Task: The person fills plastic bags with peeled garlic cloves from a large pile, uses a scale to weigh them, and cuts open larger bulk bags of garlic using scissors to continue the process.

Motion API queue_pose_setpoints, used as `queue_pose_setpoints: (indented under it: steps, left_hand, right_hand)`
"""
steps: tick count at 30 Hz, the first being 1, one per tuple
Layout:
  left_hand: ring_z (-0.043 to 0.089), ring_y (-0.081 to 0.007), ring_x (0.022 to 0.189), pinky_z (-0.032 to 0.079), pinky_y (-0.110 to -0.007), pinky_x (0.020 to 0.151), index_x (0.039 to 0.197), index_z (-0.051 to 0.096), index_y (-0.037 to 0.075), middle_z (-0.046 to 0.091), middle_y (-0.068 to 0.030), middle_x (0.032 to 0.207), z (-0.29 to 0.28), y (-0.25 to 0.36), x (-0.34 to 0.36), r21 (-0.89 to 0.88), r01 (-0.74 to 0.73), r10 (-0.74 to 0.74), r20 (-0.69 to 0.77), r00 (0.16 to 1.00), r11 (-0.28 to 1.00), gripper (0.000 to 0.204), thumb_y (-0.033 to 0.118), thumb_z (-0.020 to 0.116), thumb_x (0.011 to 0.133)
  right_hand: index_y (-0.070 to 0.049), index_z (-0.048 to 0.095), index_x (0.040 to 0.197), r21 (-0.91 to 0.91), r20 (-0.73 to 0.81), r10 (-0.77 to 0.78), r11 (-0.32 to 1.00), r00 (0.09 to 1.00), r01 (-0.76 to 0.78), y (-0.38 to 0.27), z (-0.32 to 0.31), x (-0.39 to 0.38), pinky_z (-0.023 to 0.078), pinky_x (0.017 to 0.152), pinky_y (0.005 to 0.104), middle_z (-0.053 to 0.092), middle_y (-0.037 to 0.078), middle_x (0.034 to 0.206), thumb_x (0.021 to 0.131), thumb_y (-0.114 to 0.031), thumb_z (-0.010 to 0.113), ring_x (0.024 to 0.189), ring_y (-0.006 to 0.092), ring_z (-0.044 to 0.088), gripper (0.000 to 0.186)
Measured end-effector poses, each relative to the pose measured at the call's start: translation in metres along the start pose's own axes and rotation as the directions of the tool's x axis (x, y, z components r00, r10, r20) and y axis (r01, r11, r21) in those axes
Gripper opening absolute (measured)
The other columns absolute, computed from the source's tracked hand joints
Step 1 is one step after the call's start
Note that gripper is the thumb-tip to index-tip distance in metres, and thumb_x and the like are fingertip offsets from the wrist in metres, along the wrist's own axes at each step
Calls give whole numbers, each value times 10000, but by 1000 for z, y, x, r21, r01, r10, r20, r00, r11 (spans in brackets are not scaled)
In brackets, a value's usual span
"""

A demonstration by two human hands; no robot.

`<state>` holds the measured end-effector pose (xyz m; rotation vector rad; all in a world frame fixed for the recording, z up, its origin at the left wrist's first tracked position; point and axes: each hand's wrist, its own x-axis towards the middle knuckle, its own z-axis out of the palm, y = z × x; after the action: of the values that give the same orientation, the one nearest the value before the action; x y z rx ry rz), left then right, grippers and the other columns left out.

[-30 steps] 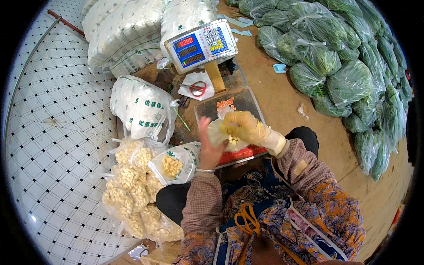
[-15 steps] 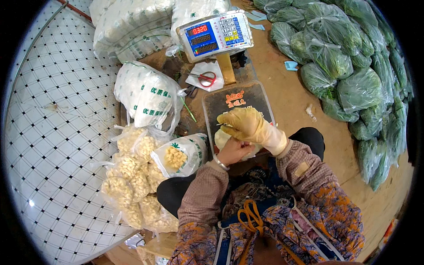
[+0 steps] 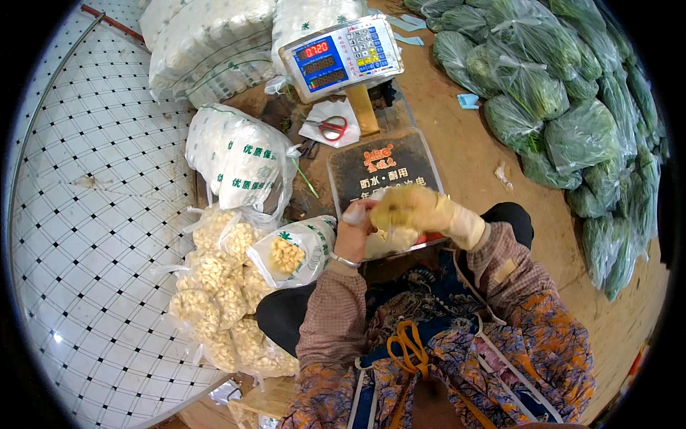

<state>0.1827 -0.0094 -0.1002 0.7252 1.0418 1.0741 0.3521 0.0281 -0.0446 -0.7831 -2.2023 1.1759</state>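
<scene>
My left hand (image 3: 353, 232), bare with a silver bangle, grips the gathered top of a translucent plastic bag (image 3: 389, 244), its fingers curled. The bag sits low on the dark platform (image 3: 379, 157) of an electronic scale, with pale pieces inside. My right hand (image 3: 414, 214), in a yellow glove, is over the bag beside the left fingertips, its fingers smeared by motion. The scale's display (image 3: 340, 56) stands above the platform, lit red. Just left of my hands lies an open white printed bag (image 3: 307, 254) of cream-coloured pieces.
Several bags of cream pieces (image 3: 214, 300) pile at lower left, below a white printed sack (image 3: 236, 161). Large white packs (image 3: 207, 46) stand behind. Red scissors (image 3: 332, 126) lie on white paper. Bagged greens (image 3: 572, 129) heap at right. A tiled floor (image 3: 86, 214) spans the left.
My left fingers have come up and left to the bag's top, beside my right hand, which has shifted slightly right and down since half a second ago. The red display reading has changed.
</scene>
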Motion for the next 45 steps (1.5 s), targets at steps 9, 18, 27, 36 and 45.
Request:
queue_pose_setpoints:
  steps: [9, 18, 27, 36, 45]
  left_hand:
    - [506, -313, 822, 426, -371, 664, 809, 466, 29, 497, -121, 887, 25, 12, 19, 788, -583, 732, 277, 622, 197, 244, 62, 617, 620]
    - [476, -304, 733, 365, -386, 621, 672, 514, 39, 473, -111, 753, -43, -10, -1, 849, -520, 438, 503, 745, -89, 123, 132, 593, 667]
    - [494, -110, 550, 381, -226, 507, 819, 533, -2, 554, -15, 662, -38, -29, -11, 359, 19, 44, -166, 985, 933, 173, 168, 561, 801]
    - [341, -138, 463, 423, -338, 569, 589, 365, 107, 346, -15, 525, -38, -58, 5, -458, 112, -211, -171, 962, 882, 352, 291, 431, 880]
    - [491, -93, 656, 389, -220, 595, 985, 539, -4, 552, -34, 784, -5, -20, 25, 643, -159, 43, 192, 980, 749, 286, 235, 432, 871]
  right_hand:
    - [-61, 545, 1030, 434, 143, 624, 658, 769, -615, 32, 16, 3, 409, 740, 312, 577, 148, 935, 842, -461, 379, 859, 302, 532, 473]
    - [-86, 615, 838, -166, -389, 447, 826, 806, -538, 113, 7, -8, 429, 695, 392, 600, 133, 807, 832, -355, 434, 771, 307, 560, 325]
    - [-54, 548, 909, 486, -415, 672, 733, 613, -476, 87, 20, -12, 430, 635, 277, 551, 47, 761, 816, -379, 506, 675, 143, 517, 340]
    - [-125, 435, 720, 967, -167, 815, 245, 555, -69, 132, 33, -8, 336, 380, 185, 409, -37, 543, 867, -192, 452, 413, 55, 363, 162]
    - [-55, 554, 813, 21, -418, -175, 979, 892, 202, 49, 18, 25, 425, 678, 310, 568, 90, 834, 784, -250, 567, 787, 202, 544, 198]
